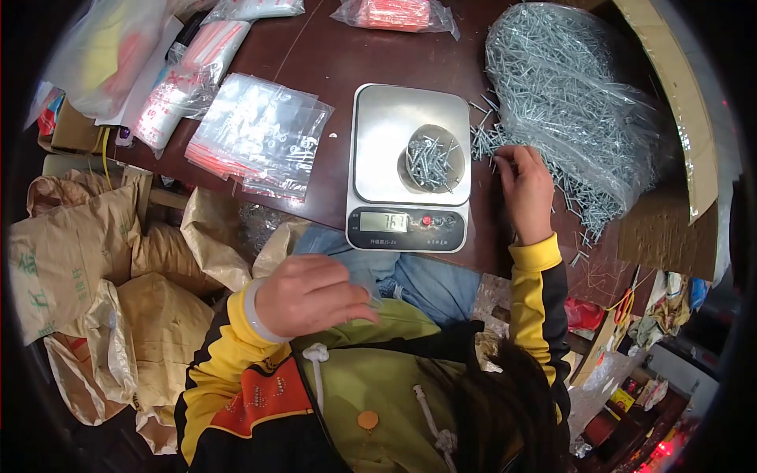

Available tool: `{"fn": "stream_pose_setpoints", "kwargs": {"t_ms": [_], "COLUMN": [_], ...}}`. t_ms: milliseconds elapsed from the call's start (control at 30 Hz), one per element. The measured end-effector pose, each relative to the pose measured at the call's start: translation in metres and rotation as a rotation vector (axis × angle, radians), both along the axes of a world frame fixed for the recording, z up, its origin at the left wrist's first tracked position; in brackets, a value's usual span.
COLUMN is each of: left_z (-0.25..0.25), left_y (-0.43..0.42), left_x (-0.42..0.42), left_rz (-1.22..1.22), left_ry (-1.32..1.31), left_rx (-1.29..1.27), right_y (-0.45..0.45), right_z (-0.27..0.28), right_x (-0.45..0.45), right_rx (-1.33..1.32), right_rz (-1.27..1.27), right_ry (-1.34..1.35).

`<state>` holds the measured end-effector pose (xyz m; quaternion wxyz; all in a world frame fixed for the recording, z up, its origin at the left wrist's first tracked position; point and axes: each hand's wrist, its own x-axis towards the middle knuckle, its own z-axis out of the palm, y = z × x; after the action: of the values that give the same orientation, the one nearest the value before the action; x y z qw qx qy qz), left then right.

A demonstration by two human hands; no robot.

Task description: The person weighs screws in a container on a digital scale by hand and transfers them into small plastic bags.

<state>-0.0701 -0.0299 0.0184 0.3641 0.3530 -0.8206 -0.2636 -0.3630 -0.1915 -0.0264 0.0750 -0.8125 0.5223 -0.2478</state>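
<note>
My right hand (527,185) reaches to the near left edge of a heap of loose silver screws (568,94), its fingertips pinched together on screws there. The heap spills out of a clear plastic bag. In front of my body, my left hand (307,296) is closed, with a bit of clear plastic bag (364,282) showing beyond its fingers. Between the hands and farther back stands a digital scale (378,150). A small round dish on its plate holds a pile of screws (430,164). The lit display (384,221) shows digits beginning with 76.
Flat zip bags with red edges (260,134) lie left of the scale. Packed bundles (189,79) and another red bundle (394,14) sit farther back. A cardboard box wall (670,102) borders the screws. Brown sacks (150,315) stand at the lower left.
</note>
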Motion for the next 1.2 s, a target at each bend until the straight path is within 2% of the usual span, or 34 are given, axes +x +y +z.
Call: {"fn": "stream_pose_setpoints", "kwargs": {"t_ms": [200,333,467,500,600,633,733,767,800,867,967,1000,1100,1200], "left_z": [-0.008,-0.01,-0.011,-0.011,-0.011,-0.01,-0.007,-0.005,-0.003,0.0,-0.001,-0.002,-0.001,0.006], "left_y": [0.001,0.001,0.001,0.001,0.001,0.0,-0.001,-0.003,-0.005,-0.007,-0.005,-0.004,-0.005,-0.006], "left_x": [-0.013,-0.018,-0.023,-0.024,-0.023,-0.023,-0.025,-0.026,-0.027,-0.032,-0.034,-0.033,-0.037,-0.034], "left_rz": [-0.048,-0.057,-0.063,-0.064,-0.074,-0.064,-0.045,-0.049,-0.055,-0.071,-0.132,-0.158,-0.308,-0.312], "left_ry": [0.013,0.017,0.052,0.061,0.055,0.065,0.096,0.108,0.119,0.173,0.308,0.361,0.294,0.29], "left_rx": [-0.015,-0.028,-0.024,-0.019,-0.029,-0.021,-0.009,-0.014,-0.02,-0.028,0.03,0.062,0.122,0.232], "right_y": [0.005,0.013,0.023,0.024,0.028,0.028,0.048,0.052,0.062,0.074,0.086,0.087,0.085,0.085], "right_z": [0.018,0.037,0.051,0.05,0.049,0.045,0.07,0.068,0.076,0.064,0.061,0.061,0.061,0.063], "right_x": [0.001,0.012,0.028,0.029,0.041,0.04,0.038,0.035,0.037,0.045,0.042,0.041,0.033,0.025], "right_rx": [-0.018,0.175,0.373,0.382,0.48,0.318,0.309,0.372,0.654,0.661,0.897,0.883,0.823,0.859], "right_rz": [-0.055,-0.041,0.061,0.141,0.174,0.213,0.299,0.493,0.542,0.757,0.887,0.915,1.011,0.885], "right_ry": [-0.241,-0.613,-0.854,-0.848,-0.751,-0.593,-0.363,-0.405,-0.484,-0.517,-0.66,-0.677,-0.747,-0.841]}}
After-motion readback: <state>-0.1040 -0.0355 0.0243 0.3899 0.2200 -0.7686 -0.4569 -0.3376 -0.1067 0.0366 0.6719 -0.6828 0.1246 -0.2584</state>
